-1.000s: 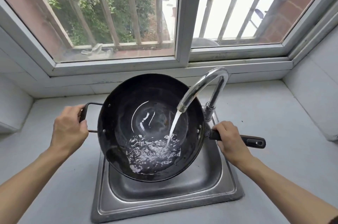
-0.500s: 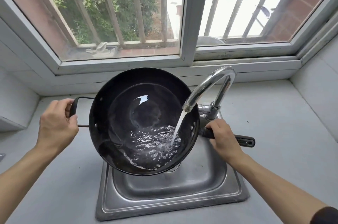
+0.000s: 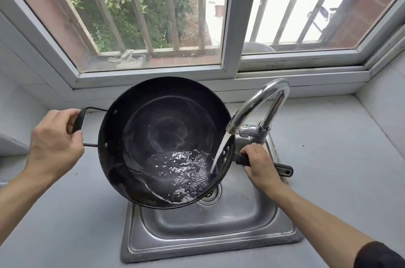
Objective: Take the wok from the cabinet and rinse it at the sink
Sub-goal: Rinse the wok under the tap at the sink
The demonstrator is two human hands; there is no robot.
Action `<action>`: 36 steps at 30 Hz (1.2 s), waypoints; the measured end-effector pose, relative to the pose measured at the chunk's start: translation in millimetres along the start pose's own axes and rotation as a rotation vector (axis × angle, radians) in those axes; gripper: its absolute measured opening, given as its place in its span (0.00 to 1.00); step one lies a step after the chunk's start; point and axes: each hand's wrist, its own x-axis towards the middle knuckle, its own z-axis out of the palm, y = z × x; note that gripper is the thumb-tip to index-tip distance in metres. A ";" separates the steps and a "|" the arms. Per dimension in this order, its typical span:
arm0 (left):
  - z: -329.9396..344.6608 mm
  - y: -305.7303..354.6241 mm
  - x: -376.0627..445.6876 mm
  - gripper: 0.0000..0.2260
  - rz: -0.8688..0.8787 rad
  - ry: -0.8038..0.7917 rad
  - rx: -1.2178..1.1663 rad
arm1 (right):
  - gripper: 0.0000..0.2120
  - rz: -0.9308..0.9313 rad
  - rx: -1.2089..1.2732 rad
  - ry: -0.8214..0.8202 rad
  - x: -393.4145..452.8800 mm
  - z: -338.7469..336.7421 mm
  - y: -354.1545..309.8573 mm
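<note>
Two hands hold the black wok (image 3: pixel 162 134) above the steel sink (image 3: pixel 210 243). Left of the sink, the left hand (image 3: pixel 54 143) curls around the wire loop handle (image 3: pixel 80 118). The wok's long axis runs left to right, its straight handle (image 3: pixel 283 169) pointing right across the sink, its bowl tilted toward the near right. Water (image 3: pixel 182 173) pools there, fed by the faucet (image 3: pixel 260 105) at the sink's far right. The right hand (image 3: pixel 260 167) wraps the straight handle.
</note>
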 end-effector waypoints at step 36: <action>105.8 50.4 -38.3 0.14 -0.112 -0.266 -0.200 | 0.23 0.001 -0.178 0.014 -62.2 -117.8 64.2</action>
